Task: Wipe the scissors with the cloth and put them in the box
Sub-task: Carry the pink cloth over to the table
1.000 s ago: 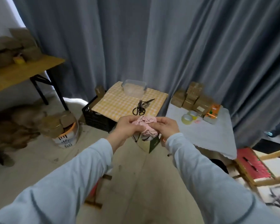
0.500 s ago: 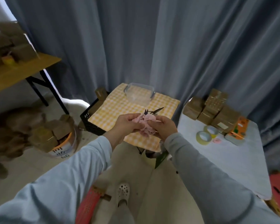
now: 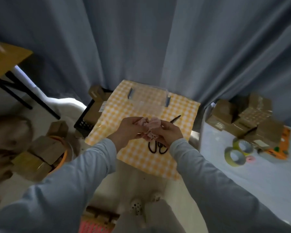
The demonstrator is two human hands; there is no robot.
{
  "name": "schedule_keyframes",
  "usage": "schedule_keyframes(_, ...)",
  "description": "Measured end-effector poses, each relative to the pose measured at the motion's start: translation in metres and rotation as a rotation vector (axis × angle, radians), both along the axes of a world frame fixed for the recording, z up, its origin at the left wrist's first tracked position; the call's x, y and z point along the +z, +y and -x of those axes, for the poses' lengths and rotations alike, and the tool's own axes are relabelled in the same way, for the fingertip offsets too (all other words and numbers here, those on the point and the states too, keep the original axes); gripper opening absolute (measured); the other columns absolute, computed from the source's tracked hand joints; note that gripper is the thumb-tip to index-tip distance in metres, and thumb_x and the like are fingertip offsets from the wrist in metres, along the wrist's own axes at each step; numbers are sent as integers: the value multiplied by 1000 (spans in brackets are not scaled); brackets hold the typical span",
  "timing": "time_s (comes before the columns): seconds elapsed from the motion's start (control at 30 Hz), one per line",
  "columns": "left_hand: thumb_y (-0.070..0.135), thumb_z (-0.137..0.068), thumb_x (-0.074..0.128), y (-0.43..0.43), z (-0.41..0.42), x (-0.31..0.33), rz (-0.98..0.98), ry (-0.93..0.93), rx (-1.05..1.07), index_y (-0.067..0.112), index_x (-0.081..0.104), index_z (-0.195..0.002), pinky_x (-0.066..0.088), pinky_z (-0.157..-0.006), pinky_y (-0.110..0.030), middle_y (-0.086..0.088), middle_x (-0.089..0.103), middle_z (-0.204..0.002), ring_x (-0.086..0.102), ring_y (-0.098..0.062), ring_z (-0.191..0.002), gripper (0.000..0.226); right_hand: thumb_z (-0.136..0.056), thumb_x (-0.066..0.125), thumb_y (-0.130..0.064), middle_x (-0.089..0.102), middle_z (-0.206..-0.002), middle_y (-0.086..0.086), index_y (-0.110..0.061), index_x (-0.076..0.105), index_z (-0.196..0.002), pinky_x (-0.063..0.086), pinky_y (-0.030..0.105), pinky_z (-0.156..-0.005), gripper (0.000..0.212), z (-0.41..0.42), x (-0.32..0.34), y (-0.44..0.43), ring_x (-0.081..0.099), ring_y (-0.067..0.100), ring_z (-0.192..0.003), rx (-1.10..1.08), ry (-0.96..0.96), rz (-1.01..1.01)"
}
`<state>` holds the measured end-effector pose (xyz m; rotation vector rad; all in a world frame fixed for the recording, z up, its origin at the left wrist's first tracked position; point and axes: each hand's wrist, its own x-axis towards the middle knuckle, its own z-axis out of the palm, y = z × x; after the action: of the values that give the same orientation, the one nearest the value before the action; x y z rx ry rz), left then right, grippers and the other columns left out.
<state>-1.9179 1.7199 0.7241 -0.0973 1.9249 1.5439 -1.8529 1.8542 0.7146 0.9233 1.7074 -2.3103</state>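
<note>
Pinching the soft cloth (image 3: 151, 125), left hand (image 3: 129, 130) and right hand (image 3: 170, 133) hang above the scissors (image 3: 158, 147), which lie on the box's (image 3: 148, 98) near side: rigid, pointed, likely best lifted by the loops.

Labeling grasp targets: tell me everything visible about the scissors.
The scissors are all black, metal by the look, with two big loop handles nearest the person and a thin blade tip pointing away to the right. They lie flat on the yellow checked tablecloth, in front of the clear box. Their middle is hidden behind the pink cloth held by the left hand and right hand, so contact there cannot be told.
</note>
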Motion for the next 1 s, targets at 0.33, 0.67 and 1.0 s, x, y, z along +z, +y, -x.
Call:
schedule_keyframes(0.33, -2, -87, 59, 9, 89, -43, -10, -146, 158, -1, 65, -114, 59, -76, -36, -21, 68, -98, 66, -30, -84, 28, -84, 55, 12, 63, -111, 22, 1, 60, -116, 53, 36, -85, 34, 98, -63, 9, 61, 29, -95, 59, -72, -5)
schedule_keyframes(0.67, -9, -77, 69, 16, 176, -92, 19, -102, -146, -6, 59, -117, 59, -65, -24, -13, 66, -96, 68, -21, -79, 41, -80, 73, -21, 68, -84, 22, -1, 71, -82, 53, 44, -71, 20, 152, -106, -4, 64, 36, -77, -133, -32, -75)
schedule_keyframes(1.0, -10, -71, 72, 25, 230, -197, 217, 228, -874, -1, 67, -109, 47, -78, -29, -7, 61, -94, 56, -16, -88, 40, -76, 72, -3, 62, -74, 6, -13, 60, -74, 51, 29, -62, 15, 178, -202, -3, 58, 19, -67, -208, -206, -543)
